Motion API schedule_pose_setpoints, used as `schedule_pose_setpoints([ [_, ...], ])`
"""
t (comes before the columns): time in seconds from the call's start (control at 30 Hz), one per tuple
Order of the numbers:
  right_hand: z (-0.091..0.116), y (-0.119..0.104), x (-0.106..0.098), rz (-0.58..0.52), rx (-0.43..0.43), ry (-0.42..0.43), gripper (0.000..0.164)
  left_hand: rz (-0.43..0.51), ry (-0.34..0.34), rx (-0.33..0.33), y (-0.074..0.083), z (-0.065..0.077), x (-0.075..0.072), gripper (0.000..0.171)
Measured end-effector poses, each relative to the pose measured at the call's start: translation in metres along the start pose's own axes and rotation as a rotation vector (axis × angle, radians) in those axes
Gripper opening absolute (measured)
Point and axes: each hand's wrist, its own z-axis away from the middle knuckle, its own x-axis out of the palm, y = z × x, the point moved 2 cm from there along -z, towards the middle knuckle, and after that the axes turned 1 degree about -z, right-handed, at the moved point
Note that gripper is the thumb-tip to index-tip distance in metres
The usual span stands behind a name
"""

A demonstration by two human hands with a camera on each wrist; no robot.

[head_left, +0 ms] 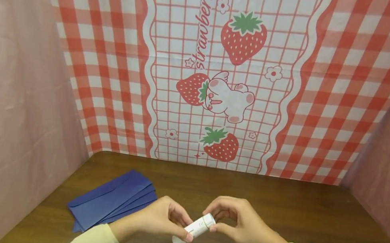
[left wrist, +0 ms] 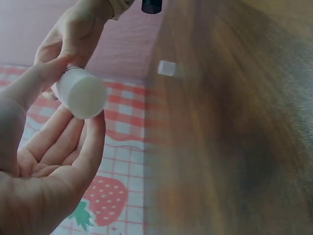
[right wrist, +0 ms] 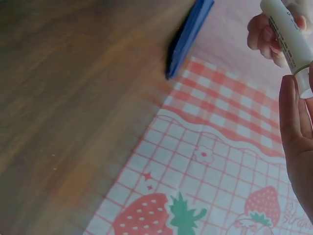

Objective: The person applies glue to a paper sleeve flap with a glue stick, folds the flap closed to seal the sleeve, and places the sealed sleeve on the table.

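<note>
A white glue stick (head_left: pixel 198 227) with small print on its side is held at a slant between both hands, above the near part of the table. My left hand (head_left: pixel 159 218) pinches its body near the lower end, thumb on the near side and fingers behind. At the upper end, my right hand (head_left: pixel 246 227) pinches the cap (head_left: pixel 209 219) between thumb and fingertips. In the left wrist view the flat round end of the glue stick (left wrist: pixel 88 98) faces the camera. The cap (right wrist: pixel 304 81) looks on the tube in the right wrist view, partly hidden by fingers.
Several blue envelopes (head_left: pixel 114 198) lie fanned on the dark wooden table (head_left: pixel 301 205), left of the hands. A strawberry-print checked cloth (head_left: pixel 214 75) hangs behind, and pink cloths (head_left: pixel 23 78) hang at the sides. The left wrist view shows a small pale square patch (left wrist: pixel 166 68).
</note>
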Motion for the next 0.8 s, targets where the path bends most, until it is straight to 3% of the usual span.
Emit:
schedule_pose_setpoints([
  [0.07, 0.002, 0.002, 0.002, 0.029, -0.045, -0.010, 0.025, 0.004, 0.001, -0.010, -0.003, 0.001, 0.001, 0.023],
  [0.23, 0.007, 0.007, 0.006, 0.100, -0.065, 0.007, 0.038, -0.018, 0.037, 0.011, -0.006, 0.002, 0.002, 0.024],
  [0.37, 0.009, 0.006, 0.007, 0.137, -0.038, 0.036, 0.045, -0.037, 0.023, 0.020, -0.004, 0.000, 0.000, 0.025],
  [0.47, 0.009, 0.006, 0.007, 0.070, 0.039, 0.051, 0.039, -0.105, 0.079, 0.072, 0.000, -0.001, -0.001, 0.024],
  [0.53, 0.008, 0.008, 0.006, 0.021, 0.125, 0.075, 0.033, -0.239, 0.157, 0.190, 0.002, -0.001, 0.001, 0.023],
  [0.63, 0.007, 0.009, 0.003, -0.011, 0.237, 0.112, 0.026, -0.618, 0.308, 0.480, 0.007, 0.000, 0.005, 0.023],
  [0.7, 0.006, 0.009, 0.002, -0.008, 0.257, 0.126, 0.024, -0.850, 0.431, 0.666, 0.009, 0.001, 0.008, 0.026],
  [0.73, 0.005, 0.009, 0.001, -0.004, 0.255, 0.129, 0.023, -0.936, 0.481, 0.739, 0.009, 0.001, 0.009, 0.028],
  [0.8, 0.003, 0.007, 0.001, 0.002, 0.231, 0.131, 0.022, -0.998, 0.526, 0.807, 0.009, 0.001, 0.010, 0.031],
])
